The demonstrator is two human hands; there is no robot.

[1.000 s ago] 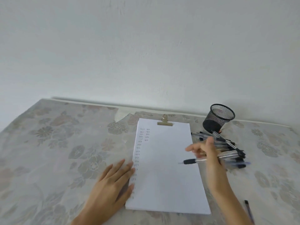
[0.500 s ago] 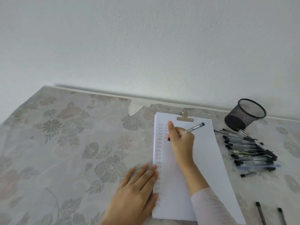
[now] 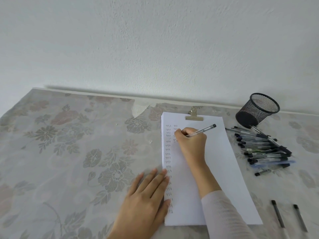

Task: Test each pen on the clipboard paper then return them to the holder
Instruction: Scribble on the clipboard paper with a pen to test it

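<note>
My right hand (image 3: 191,144) pinches a pen (image 3: 202,130) over the paper (image 3: 217,169), centre-right of frame; left hand (image 3: 146,197) lies flat across its left edge.

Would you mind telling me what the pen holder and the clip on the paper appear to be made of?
The pen holder looks like black wire mesh, probably coated metal: the background shows through its fine grid. The clip looks like metal with a dull brass-toned finish, judging by its sheen.

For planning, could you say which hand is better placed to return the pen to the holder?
Probably right: right hand grips the pen, holder lies rightward; left hand touches the paper.
</note>
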